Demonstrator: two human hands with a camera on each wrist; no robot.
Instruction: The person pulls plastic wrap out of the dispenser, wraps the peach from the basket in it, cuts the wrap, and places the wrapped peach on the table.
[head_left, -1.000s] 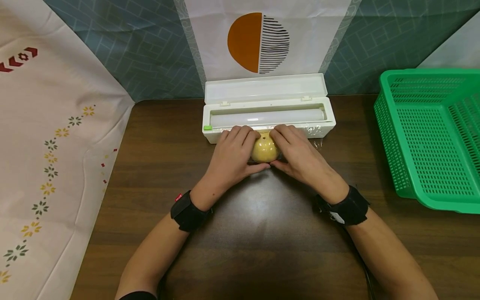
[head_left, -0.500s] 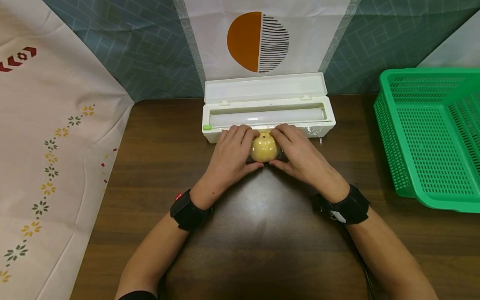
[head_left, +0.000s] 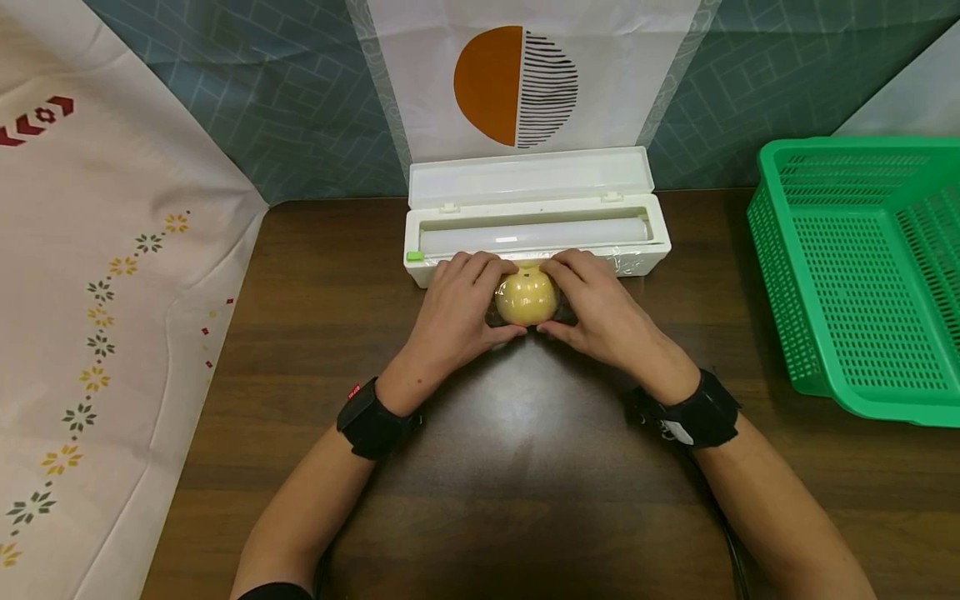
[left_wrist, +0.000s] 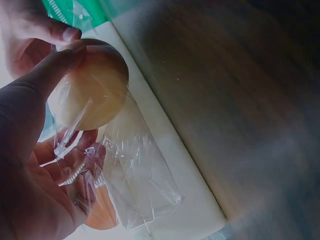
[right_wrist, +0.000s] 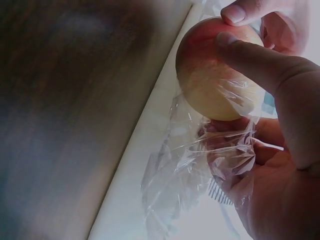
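Left hand (head_left: 461, 307) edges leftward | it and right hand (head_left: 600, 302) grip apple (head_left: 527, 298) | step: likely wrapping | next: probably calls for folding loose film (left_wrist: 142, 165) snugly

A dark brown wood-grain counter (head_left: 480, 492), light glaring off its middle, bears a long white box (head_left: 525, 209), lid raised, along its far edge and, apart from it at right, a green perforated basket (head_left: 785, 300).
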